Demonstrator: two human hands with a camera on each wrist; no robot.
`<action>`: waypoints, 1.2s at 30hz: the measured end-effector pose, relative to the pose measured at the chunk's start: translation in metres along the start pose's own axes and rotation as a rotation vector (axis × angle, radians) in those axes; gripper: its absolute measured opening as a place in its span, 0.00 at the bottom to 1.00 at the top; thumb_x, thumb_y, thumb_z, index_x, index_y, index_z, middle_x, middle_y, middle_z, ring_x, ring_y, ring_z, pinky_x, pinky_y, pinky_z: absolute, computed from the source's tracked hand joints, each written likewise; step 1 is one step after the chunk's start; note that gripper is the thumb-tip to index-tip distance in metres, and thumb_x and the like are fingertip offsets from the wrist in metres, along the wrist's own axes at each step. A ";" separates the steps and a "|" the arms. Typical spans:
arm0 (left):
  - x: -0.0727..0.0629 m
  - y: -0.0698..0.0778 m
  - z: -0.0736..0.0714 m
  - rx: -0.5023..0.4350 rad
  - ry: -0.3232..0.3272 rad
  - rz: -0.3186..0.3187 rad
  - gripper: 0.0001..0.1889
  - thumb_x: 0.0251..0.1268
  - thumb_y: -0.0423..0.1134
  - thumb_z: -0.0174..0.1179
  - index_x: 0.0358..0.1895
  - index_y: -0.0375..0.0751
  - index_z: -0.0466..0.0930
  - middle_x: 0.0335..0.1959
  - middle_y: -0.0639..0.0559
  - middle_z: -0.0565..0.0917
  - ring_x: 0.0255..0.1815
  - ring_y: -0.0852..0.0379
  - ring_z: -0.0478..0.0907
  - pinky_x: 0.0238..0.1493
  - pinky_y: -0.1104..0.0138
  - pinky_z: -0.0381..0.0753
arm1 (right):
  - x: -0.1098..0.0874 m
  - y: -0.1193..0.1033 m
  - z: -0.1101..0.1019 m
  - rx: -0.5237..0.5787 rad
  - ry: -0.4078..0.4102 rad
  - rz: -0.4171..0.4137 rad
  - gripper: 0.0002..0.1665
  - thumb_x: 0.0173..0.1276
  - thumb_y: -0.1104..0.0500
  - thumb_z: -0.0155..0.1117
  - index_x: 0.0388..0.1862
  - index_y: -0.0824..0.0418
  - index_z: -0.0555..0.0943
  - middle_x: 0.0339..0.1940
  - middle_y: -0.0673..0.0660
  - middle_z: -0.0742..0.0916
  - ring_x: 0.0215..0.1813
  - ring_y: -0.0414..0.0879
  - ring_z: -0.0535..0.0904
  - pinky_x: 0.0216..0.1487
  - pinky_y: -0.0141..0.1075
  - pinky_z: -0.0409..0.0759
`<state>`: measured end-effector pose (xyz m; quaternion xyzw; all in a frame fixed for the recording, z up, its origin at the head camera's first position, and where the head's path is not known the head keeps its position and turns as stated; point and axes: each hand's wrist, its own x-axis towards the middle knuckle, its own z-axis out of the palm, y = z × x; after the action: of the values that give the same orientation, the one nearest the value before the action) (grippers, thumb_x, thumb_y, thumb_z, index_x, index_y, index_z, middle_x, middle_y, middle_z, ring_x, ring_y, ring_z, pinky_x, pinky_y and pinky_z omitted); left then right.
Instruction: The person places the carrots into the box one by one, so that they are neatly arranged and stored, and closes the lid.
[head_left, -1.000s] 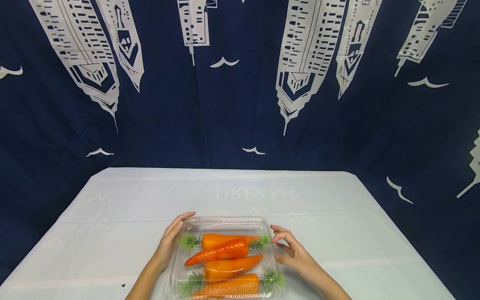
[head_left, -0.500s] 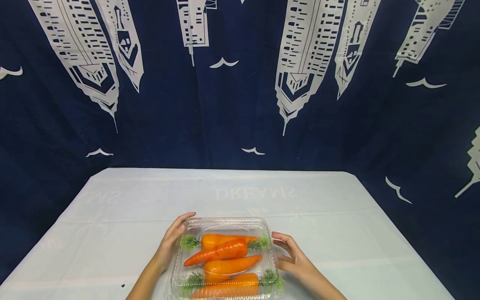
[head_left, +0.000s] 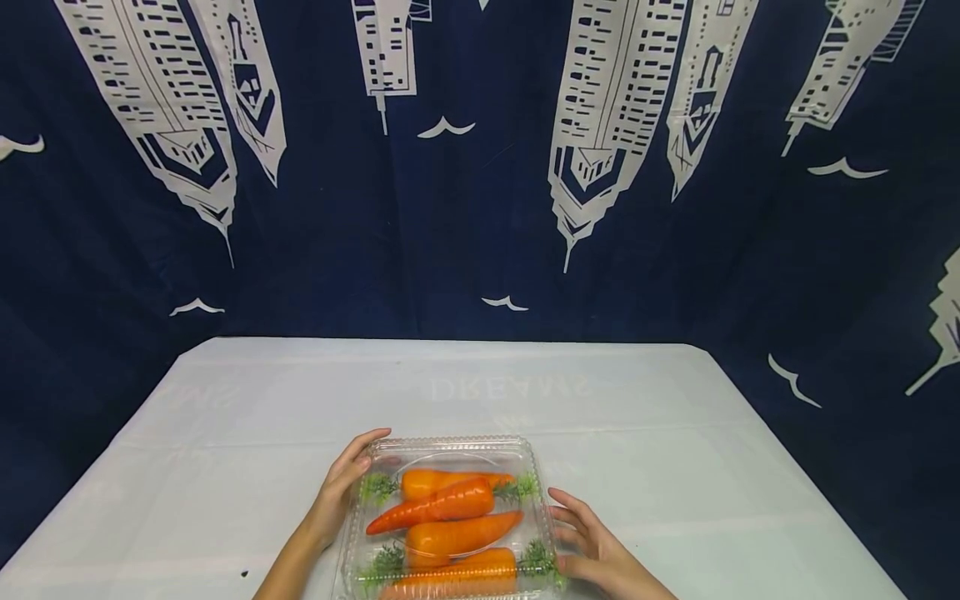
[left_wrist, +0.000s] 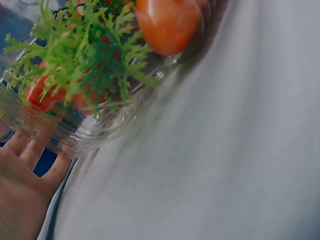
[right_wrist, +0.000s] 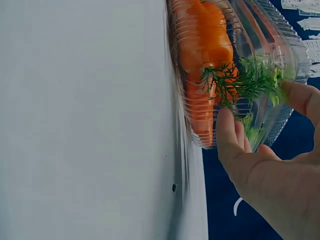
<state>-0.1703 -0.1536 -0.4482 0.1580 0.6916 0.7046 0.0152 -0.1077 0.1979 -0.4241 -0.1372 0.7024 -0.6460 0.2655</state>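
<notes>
A clear plastic clamshell box [head_left: 450, 443] stands on the table near its front, with several orange carrots [head_left: 465, 531] inside. Feathery green carrot tops [head_left: 378, 487] show at the box's left and right ends. My left hand [head_left: 330, 500] lies along the left side, its straight fingers reaching to the back left corner. In the left wrist view those fingers [left_wrist: 59, 167] touch the ribbed plastic wall. On the other side my right hand [head_left: 596, 546] rests its relaxed fingers and thumb against the right wall. The right wrist view shows a fingertip [right_wrist: 225, 117] right at the ribbed side.
A white cloth covers the table [head_left: 675, 433], with faint lettering showing on it. A small dark speck [head_left: 244, 573] lies left of the left forearm. Behind the table hangs a dark blue curtain [head_left: 450, 217] with white building and bird prints.
My right hand has slid toward me along the box's right side, and its fingers have come down against the wall. The left hand and the box have hardly moved.
</notes>
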 end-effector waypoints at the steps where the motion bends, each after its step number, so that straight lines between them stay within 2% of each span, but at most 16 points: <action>1: 0.000 0.000 0.000 0.002 0.002 0.003 0.25 0.66 0.41 0.34 0.64 0.34 0.59 0.68 0.33 0.47 0.70 0.37 0.32 0.58 0.29 0.31 | -0.001 0.001 0.000 0.018 -0.013 0.006 0.43 0.68 0.57 0.50 0.73 0.60 0.37 0.69 0.75 0.48 0.66 0.64 0.57 0.59 0.55 0.69; 6: 0.000 0.000 0.000 -0.002 0.007 0.021 0.25 0.66 0.40 0.35 0.63 0.32 0.58 0.67 0.39 0.52 0.70 0.38 0.33 0.59 0.30 0.32 | -0.005 0.002 0.000 0.114 -0.080 0.017 0.45 0.68 0.59 0.52 0.72 0.59 0.35 0.63 0.74 0.56 0.54 0.48 0.71 0.53 0.43 0.76; 10: 0.000 0.000 0.000 -0.001 0.019 0.021 0.24 0.66 0.40 0.35 0.63 0.32 0.59 0.66 0.42 0.56 0.70 0.41 0.35 0.59 0.31 0.33 | -0.006 0.003 0.001 0.198 -0.136 0.024 0.47 0.67 0.62 0.52 0.72 0.53 0.34 0.54 0.61 0.64 0.44 0.42 0.72 0.44 0.35 0.77; 12: 0.000 0.001 0.001 0.004 0.028 0.012 0.24 0.66 0.40 0.35 0.63 0.33 0.60 0.66 0.42 0.57 0.69 0.48 0.40 0.60 0.31 0.34 | -0.006 0.004 0.002 0.252 -0.172 0.018 0.46 0.66 0.63 0.52 0.72 0.47 0.36 0.49 0.54 0.65 0.40 0.39 0.71 0.41 0.32 0.77; 14: 0.000 0.001 0.001 0.014 0.038 0.003 0.24 0.67 0.41 0.35 0.62 0.35 0.61 0.66 0.44 0.58 0.68 0.58 0.46 0.61 0.32 0.36 | -0.007 0.005 0.002 0.296 -0.212 0.001 0.45 0.66 0.65 0.51 0.70 0.41 0.39 0.44 0.50 0.66 0.35 0.37 0.70 0.37 0.29 0.76; 16: -0.001 0.001 0.002 0.040 0.055 -0.003 0.23 0.67 0.42 0.35 0.62 0.36 0.62 0.64 0.50 0.62 0.63 0.69 0.53 0.63 0.35 0.43 | -0.007 0.005 0.002 0.330 -0.238 -0.007 0.43 0.66 0.66 0.51 0.67 0.33 0.45 0.42 0.48 0.68 0.33 0.34 0.71 0.34 0.26 0.75; 18: -0.002 0.002 0.003 0.067 0.070 -0.007 0.23 0.68 0.42 0.34 0.62 0.37 0.62 0.61 0.56 0.65 0.57 0.76 0.60 0.66 0.44 0.54 | -0.007 0.006 0.002 0.349 -0.255 -0.016 0.42 0.66 0.67 0.51 0.64 0.28 0.48 0.40 0.46 0.69 0.32 0.33 0.72 0.33 0.24 0.74; 20: -0.003 0.002 0.004 0.079 0.079 -0.029 0.23 0.70 0.43 0.32 0.63 0.37 0.62 0.58 0.59 0.68 0.54 0.75 0.65 0.63 0.54 0.65 | -0.007 0.006 0.002 0.356 -0.261 -0.025 0.42 0.66 0.67 0.50 0.64 0.27 0.48 0.40 0.46 0.70 0.31 0.32 0.73 0.33 0.23 0.74; 22: -0.004 0.004 0.006 0.086 0.086 -0.057 0.24 0.71 0.45 0.31 0.63 0.38 0.61 0.59 0.55 0.67 0.56 0.69 0.67 0.60 0.59 0.68 | -0.007 0.006 0.002 0.355 -0.260 -0.027 0.41 0.66 0.67 0.49 0.63 0.27 0.49 0.39 0.45 0.70 0.31 0.32 0.73 0.33 0.23 0.74; 23: -0.004 0.005 0.007 0.084 0.084 -0.076 0.24 0.71 0.46 0.30 0.64 0.38 0.59 0.61 0.52 0.66 0.59 0.63 0.66 0.61 0.58 0.67 | -0.007 0.006 0.002 0.352 -0.259 -0.035 0.42 0.67 0.68 0.48 0.65 0.29 0.47 0.38 0.45 0.70 0.31 0.32 0.72 0.34 0.23 0.74; 26: -0.003 0.008 0.009 0.094 0.086 -0.133 0.26 0.71 0.49 0.29 0.65 0.40 0.57 0.67 0.41 0.56 0.67 0.45 0.56 0.65 0.42 0.56 | -0.006 0.006 0.002 0.324 -0.239 -0.037 0.42 0.67 0.68 0.48 0.65 0.30 0.46 0.37 0.45 0.70 0.29 0.31 0.70 0.34 0.23 0.74; 29: -0.004 0.010 0.008 0.130 0.116 -0.148 0.26 0.72 0.50 0.30 0.65 0.40 0.57 0.69 0.39 0.52 0.69 0.37 0.47 0.63 0.35 0.45 | -0.006 0.006 0.002 0.297 -0.218 -0.033 0.41 0.67 0.67 0.49 0.65 0.30 0.46 0.36 0.45 0.69 0.30 0.32 0.68 0.34 0.24 0.74; 30: -0.004 0.010 0.008 0.146 0.127 -0.147 0.25 0.72 0.50 0.30 0.65 0.40 0.58 0.69 0.39 0.54 0.69 0.37 0.49 0.64 0.35 0.46 | -0.005 0.006 0.002 0.289 -0.210 -0.026 0.41 0.67 0.67 0.50 0.64 0.29 0.48 0.36 0.45 0.69 0.30 0.32 0.68 0.34 0.23 0.74; 32: -0.006 0.012 0.005 0.177 0.153 -0.132 0.24 0.73 0.49 0.32 0.64 0.39 0.60 0.68 0.40 0.57 0.68 0.40 0.52 0.65 0.37 0.48 | -0.005 0.006 0.002 0.281 -0.202 -0.023 0.42 0.67 0.66 0.50 0.67 0.33 0.44 0.36 0.45 0.68 0.31 0.33 0.68 0.35 0.23 0.75; 35: -0.009 0.013 0.001 0.227 0.201 -0.127 0.22 0.72 0.48 0.36 0.62 0.41 0.63 0.65 0.43 0.64 0.65 0.53 0.60 0.63 0.49 0.62 | -0.005 0.005 0.002 0.280 -0.196 -0.022 0.48 0.65 0.67 0.51 0.72 0.44 0.35 0.36 0.46 0.68 0.30 0.33 0.68 0.35 0.24 0.75; 36: -0.010 0.014 -0.001 0.239 0.211 -0.136 0.22 0.72 0.48 0.38 0.62 0.41 0.63 0.64 0.43 0.66 0.61 0.59 0.64 0.60 0.54 0.67 | -0.005 0.004 0.002 0.281 -0.192 -0.015 0.50 0.65 0.67 0.51 0.72 0.45 0.32 0.36 0.46 0.68 0.30 0.33 0.68 0.35 0.23 0.75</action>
<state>-0.1587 -0.1575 -0.4368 0.0367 0.7774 0.6273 -0.0287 -0.1017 0.1990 -0.4276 -0.1654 0.5754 -0.7238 0.3431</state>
